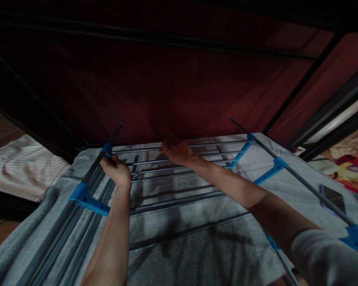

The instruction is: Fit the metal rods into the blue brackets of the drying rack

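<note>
A rack of grey metal tubes with blue plastic joints lies over a grey cloth. At its far left corner, my left hand is closed around the frame just below a blue joint. My right hand has its fingers curled over the farthest crossbar, near the middle of the rack. Several loose-looking tubes run alongside the left side rail, under and beside my left forearm.
Behind the rack stands a dark red panel with black frame bars. A phone lies on the grey cloth at the right. Striped fabric is at the left, and a red and yellow item at the far right.
</note>
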The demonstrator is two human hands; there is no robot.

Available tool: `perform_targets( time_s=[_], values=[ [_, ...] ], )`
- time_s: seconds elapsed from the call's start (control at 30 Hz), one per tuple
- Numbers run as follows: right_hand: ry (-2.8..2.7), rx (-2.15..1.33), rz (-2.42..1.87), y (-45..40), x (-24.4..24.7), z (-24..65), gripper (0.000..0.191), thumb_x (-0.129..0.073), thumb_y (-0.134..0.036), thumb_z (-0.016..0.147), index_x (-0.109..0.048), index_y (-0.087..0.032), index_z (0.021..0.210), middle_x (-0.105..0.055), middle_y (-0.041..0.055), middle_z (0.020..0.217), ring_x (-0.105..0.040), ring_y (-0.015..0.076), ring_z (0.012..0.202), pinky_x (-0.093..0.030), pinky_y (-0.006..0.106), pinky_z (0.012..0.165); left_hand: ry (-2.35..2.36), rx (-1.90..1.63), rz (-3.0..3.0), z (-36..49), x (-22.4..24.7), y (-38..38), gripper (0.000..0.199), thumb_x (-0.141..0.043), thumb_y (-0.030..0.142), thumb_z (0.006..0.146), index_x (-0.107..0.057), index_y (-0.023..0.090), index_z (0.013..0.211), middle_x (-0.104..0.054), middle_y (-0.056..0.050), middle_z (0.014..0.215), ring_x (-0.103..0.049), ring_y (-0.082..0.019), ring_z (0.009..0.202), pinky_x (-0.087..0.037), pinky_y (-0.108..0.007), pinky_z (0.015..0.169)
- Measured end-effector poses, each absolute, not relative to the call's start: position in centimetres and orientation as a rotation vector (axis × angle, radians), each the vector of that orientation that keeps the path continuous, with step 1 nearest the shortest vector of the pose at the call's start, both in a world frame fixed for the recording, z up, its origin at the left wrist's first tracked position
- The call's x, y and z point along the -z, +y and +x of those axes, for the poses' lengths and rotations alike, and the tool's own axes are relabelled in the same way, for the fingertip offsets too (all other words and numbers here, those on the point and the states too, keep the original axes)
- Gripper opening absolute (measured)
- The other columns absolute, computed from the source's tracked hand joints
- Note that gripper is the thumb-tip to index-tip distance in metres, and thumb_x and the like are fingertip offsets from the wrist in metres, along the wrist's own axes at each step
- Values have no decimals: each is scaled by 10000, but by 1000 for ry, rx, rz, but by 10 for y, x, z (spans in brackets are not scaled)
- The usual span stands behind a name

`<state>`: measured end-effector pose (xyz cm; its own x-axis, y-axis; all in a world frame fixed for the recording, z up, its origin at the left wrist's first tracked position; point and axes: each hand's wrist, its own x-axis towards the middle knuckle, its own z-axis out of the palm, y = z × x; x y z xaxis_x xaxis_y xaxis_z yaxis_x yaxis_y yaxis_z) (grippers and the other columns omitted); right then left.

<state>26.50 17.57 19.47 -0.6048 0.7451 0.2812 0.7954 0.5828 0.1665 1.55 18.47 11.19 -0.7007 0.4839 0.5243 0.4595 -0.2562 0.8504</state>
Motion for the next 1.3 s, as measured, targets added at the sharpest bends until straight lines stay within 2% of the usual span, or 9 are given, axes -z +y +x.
perform_targets(
  time_s=[0.2,0.43,0.7,0.93,1.13,1.3],
  values=[
    [-2674,352,-1317,173,-198,264,452,-292,-449,1100,-587,-154,1274,-751,147,1145,-712,256,1069,-528,357,822,1866,-2204,1212,19,-112,185,272,-510,106,855,-566,149,1117,-632,-141,1232,-557,-243,1278,-347,-376,1183],
    [-2699,289,-1395,171,-207,262,455,-304,-456,1093,-601,-171,1289,-742,145,1207,-693,267,1139,-512,364,889,1946,-2172,1160,22,-113,184,267,-509,141,884,-574,141,1143,-621,-147,1273,-535,-242,1306,-309,-376,1204],
    [-2730,158,-1409,173,-213,263,473,-281,-470,1089,-630,-200,1258,-755,115,1178,-704,274,1103,-496,383,909,1921,-2175,1119,23,-112,186,212,-529,149,904,-576,143,1111,-639,-140,1215,-580,-235,1238,-371,-363,1159],
    [-2751,159,-1427,171,-212,265,495,-257,-493,1088,-637,-218,1250,-750,95,1196,-697,263,1115,-484,366,916,1867,-2177,1151,24,-114,182,260,-490,62,881,-584,130,1113,-636,-139,1210,-561,-218,1268,-338,-353,1180],
    [-2742,188,-1397,173,-213,265,479,-260,-473,1093,-642,-220,1235,-753,83,1189,-697,266,1116,-486,356,887,1895,-2172,1145,23,-113,183,207,-510,132,907,-585,141,1099,-625,-151,1221,-551,-247,1268,-344,-386,1169],
    [-2752,179,-1399,172,-211,265,466,-274,-467,1093,-650,-220,1213,-753,89,1178,-696,254,1093,-475,349,883,1910,-2165,1119,22,-111,186,235,-478,71,863,-574,146,1064,-624,-153,1211,-540,-248,1277,-331,-401,1178]
  ],
)
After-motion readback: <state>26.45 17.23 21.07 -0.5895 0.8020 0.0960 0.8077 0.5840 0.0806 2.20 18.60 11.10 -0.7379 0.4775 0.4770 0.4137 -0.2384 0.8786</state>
